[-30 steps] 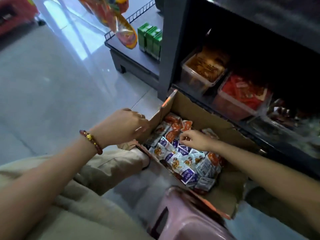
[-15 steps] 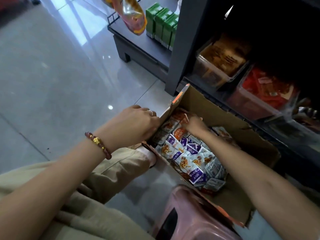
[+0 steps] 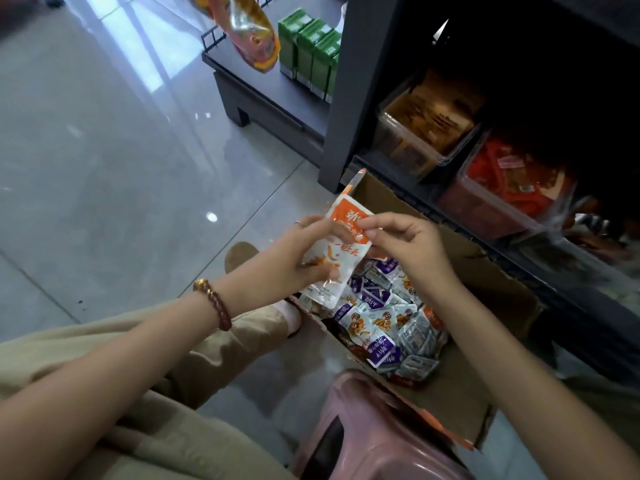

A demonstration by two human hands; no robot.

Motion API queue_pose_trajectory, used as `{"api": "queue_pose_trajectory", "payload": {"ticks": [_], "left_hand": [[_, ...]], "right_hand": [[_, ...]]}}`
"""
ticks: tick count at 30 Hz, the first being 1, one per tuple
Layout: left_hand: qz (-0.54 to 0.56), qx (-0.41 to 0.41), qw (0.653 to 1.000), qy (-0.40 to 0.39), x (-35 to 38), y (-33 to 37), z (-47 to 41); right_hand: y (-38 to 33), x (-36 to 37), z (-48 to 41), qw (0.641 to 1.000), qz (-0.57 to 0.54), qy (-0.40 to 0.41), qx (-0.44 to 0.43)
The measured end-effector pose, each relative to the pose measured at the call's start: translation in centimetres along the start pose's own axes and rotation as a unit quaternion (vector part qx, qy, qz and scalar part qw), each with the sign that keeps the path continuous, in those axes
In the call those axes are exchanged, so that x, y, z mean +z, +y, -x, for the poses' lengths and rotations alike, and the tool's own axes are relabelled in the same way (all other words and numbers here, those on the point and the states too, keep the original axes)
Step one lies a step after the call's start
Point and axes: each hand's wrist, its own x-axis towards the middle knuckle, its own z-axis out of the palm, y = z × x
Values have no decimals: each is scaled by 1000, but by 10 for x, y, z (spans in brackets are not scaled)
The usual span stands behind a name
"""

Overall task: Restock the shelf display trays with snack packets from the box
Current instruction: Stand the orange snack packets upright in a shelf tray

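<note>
An open cardboard box (image 3: 485,271) sits on the floor against the dark shelf, holding several small purple-and-white snack packets (image 3: 377,327). Above the box's left corner I hold an orange-and-white snack packet (image 3: 343,251). My left hand (image 3: 294,258) grips its left side and lower edge. My right hand (image 3: 405,244) pinches its upper right edge. On the bottom shelf stand clear display trays: one with brown packets (image 3: 420,123) and one with red packets (image 3: 502,188).
A pink plastic stool (image 3: 363,434) stands under me, next to the box. Green cartons (image 3: 311,57) sit on a low grey platform (image 3: 263,98) at the back, with a hanging orange bag (image 3: 249,29) above. Grey tiled floor (image 3: 104,150) spreads left.
My right hand has lifted an orange-and-white packet out of the box. My left hand has let go of the box flap and taken hold of the packet.
</note>
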Motion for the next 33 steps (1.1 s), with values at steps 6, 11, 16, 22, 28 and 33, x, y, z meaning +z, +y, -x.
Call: {"api": "queue_pose_trajectory", "payload": {"ticks": [6, 11, 16, 22, 28, 33], "left_hand": [[-60, -101, 983, 140, -14, -12, -2], [-40, -123, 974, 186, -24, -23, 2], [-67, -120, 976, 170, -22, -22, 6], [-110, -108, 977, 146, -23, -16, 5], [-144, -87, 980, 110, -18, 7, -12], [-217, -31, 969, 115, -7, 45, -37]], "right_hand": [[52, -4, -31, 989, -12, 71, 132], [120, -2, -45, 941, 145, -5, 304], [147, 19, -52, 918, 79, 8, 389], [165, 21, -52, 918, 128, 182, 328], [113, -20, -17, 943, 238, 223, 66], [38, -61, 12, 978, 145, 147, -21]]}}
